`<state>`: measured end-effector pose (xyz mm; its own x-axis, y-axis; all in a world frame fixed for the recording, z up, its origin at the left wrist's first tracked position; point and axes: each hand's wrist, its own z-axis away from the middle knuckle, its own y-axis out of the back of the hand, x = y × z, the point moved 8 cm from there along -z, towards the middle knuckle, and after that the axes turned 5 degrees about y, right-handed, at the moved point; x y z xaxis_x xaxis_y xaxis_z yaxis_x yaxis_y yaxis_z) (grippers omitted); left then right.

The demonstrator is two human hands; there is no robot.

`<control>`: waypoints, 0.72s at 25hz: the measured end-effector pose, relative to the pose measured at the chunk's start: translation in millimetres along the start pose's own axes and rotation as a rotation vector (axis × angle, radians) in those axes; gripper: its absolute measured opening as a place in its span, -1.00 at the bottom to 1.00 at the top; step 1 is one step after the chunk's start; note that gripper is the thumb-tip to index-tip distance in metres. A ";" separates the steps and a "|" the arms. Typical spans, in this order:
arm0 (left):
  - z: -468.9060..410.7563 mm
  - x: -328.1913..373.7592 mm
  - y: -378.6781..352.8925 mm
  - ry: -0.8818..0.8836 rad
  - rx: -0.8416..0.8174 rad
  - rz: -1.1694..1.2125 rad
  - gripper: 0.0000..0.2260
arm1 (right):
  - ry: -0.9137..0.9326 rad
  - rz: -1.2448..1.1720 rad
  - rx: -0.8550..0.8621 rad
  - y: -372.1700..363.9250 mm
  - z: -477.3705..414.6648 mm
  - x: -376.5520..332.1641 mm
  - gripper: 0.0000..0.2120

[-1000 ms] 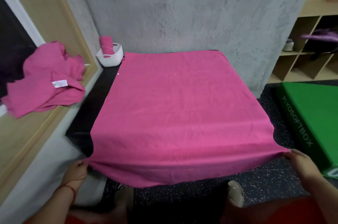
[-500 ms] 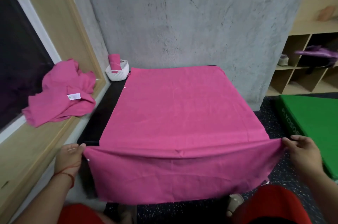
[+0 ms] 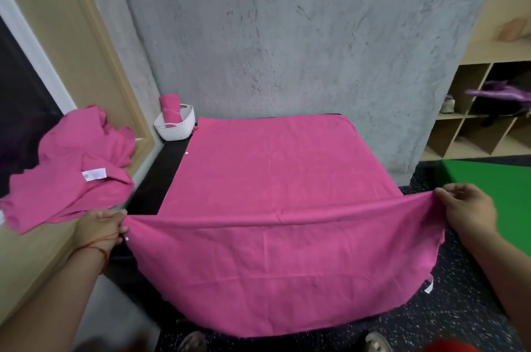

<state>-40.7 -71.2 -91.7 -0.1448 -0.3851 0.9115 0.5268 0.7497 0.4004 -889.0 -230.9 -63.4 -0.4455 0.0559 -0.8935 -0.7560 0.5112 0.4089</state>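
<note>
Here, pink cloth (image 3: 275, 179), flat, near edge lifted

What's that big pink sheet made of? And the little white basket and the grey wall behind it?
Pink sheet: thin matte fabric, perhaps microfibre; it creases and sags between the left hand and right hand pinching it. White basket: probably moulded plastic, with a woven-look pattern. Grey wall: seemingly bare concrete or cement plaster, mottled and cracked.
</note>
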 end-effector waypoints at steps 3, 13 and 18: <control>-30.2 -1.2 -41.2 -0.009 -0.037 -0.148 -0.79 | -0.046 0.157 -0.023 -40.0 -30.4 20.0 -0.88; -50.8 -34.7 -112.1 -0.266 0.024 -0.691 -0.82 | 0.086 0.519 -0.057 -128.1 -53.7 84.4 -0.83; -54.9 -31.8 -126.3 -0.270 -0.037 -0.889 -0.84 | 0.030 0.597 -0.145 -131.6 -56.3 92.1 -0.73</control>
<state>-56.6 -183.2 -176.5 -0.6959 -0.6679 0.2639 0.1543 0.2199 0.9632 -857.5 -341.3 -189.1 -0.8240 0.2712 -0.4975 -0.4283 0.2766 0.8602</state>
